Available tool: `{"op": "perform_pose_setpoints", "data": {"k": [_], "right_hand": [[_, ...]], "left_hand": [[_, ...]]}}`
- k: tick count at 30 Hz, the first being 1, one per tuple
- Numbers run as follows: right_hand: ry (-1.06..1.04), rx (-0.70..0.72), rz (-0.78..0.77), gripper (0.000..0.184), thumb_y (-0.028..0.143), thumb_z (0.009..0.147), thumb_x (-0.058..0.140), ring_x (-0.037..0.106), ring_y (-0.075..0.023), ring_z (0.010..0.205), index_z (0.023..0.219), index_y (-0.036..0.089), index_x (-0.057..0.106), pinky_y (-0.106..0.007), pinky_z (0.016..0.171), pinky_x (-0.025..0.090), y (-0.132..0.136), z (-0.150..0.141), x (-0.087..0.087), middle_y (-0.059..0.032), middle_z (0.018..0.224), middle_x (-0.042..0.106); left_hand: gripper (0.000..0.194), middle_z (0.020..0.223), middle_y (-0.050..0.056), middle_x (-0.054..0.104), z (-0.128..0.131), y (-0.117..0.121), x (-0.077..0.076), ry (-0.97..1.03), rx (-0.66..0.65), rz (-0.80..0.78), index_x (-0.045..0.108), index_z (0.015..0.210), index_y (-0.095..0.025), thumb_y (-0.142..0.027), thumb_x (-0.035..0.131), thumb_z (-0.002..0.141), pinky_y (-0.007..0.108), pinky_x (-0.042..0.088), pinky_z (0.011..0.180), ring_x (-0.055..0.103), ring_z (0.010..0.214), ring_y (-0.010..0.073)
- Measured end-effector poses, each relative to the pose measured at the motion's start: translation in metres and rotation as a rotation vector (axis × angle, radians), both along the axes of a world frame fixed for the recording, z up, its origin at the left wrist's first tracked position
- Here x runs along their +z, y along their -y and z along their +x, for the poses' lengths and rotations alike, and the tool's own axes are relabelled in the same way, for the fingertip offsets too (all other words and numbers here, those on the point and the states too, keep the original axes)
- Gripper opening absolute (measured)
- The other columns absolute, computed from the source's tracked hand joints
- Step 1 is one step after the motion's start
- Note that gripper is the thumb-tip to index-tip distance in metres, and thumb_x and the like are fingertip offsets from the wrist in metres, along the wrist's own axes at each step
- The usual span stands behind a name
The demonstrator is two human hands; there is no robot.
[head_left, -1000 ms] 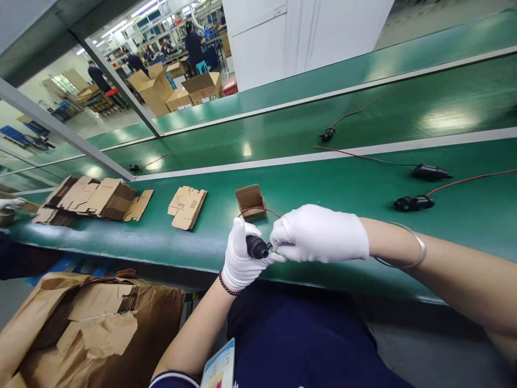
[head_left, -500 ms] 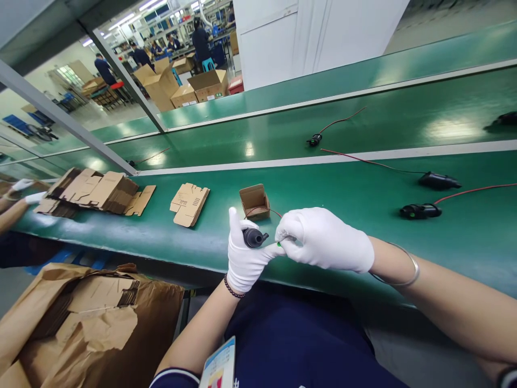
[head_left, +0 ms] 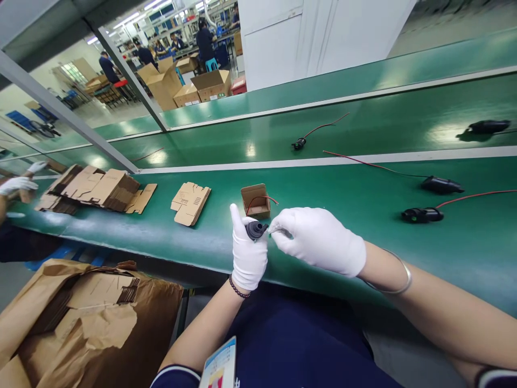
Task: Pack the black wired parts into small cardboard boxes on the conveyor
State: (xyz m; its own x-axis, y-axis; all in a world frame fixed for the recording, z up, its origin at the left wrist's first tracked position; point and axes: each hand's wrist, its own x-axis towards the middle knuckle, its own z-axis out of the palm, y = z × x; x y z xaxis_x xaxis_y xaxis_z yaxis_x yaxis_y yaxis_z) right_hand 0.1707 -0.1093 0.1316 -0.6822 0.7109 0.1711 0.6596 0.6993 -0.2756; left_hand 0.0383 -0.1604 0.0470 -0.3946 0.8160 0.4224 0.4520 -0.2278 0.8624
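Note:
My left hand (head_left: 248,256), in a white glove, is wrapped round a small black pump (head_left: 254,230), its round end and side nozzle facing up. The thumb sticks up beside it. My gloved right hand (head_left: 319,240) is pinched at the tip of the nozzle; what the fingertips hold, if anything, is too small to make out. Just beyond the pump stands an open cardboard box (head_left: 256,201), with a red wire (head_left: 262,198) curving across its opening.
Flat folded cartons (head_left: 189,202) lie left of the box, near a carton stack (head_left: 100,187). Black pumps with wires (head_left: 422,215) lie at right. Others ride the far belt (head_left: 226,137). A paper-lined carton (head_left: 157,318) stands lower left. A co-worker's gloved hands (head_left: 20,186) are far left.
My left index finger has drawn in from under my right hand, where a green dot showed. My right fingertips have moved left to the nozzle. Pumps on the far belt have shifted left.

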Motion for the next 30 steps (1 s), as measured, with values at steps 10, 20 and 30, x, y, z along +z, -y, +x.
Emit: {"op": "perform_pose_setpoints", "data": {"k": [10,20,30], "right_hand": [[0.115,-0.018,-0.080,0.022,0.025,0.079,0.048,0.057,-0.0147,0.057,0.075,0.024,0.069,-0.024,0.050,0.029,-0.002,-0.015,0.009,-0.0014,0.070,0.067],[0.159,-0.067,-0.023,0.025,0.030,0.081,0.046,0.056,-0.0156,0.056,0.074,0.021,0.068,-0.025,0.049,0.023,0.000,-0.022,0.006,-0.0041,0.068,0.066],[-0.111,0.022,0.298,0.025,0.031,0.084,0.048,0.056,-0.0144,0.063,0.072,0.021,0.067,-0.027,0.055,0.025,-0.001,-0.016,-0.020,-0.0023,0.068,0.065]], "left_hand": [[0.083,0.083,0.001,0.050,-0.004,-0.003,-0.006,-0.060,-0.018,0.051,0.004,0.147,-0.023,-0.011,0.049,0.078,0.031,0.044,0.079,0.049,0.075,0.0136],[0.080,0.082,0.000,0.048,-0.005,-0.003,-0.008,-0.046,0.006,-0.002,0.010,0.146,-0.026,-0.019,0.055,0.080,0.030,0.044,0.075,0.047,0.073,0.0137],[0.078,0.088,0.001,0.051,-0.007,-0.002,-0.009,0.145,-0.047,-0.064,0.016,0.145,-0.027,-0.018,0.056,0.078,0.030,0.045,0.080,0.051,0.078,0.0130]]}}
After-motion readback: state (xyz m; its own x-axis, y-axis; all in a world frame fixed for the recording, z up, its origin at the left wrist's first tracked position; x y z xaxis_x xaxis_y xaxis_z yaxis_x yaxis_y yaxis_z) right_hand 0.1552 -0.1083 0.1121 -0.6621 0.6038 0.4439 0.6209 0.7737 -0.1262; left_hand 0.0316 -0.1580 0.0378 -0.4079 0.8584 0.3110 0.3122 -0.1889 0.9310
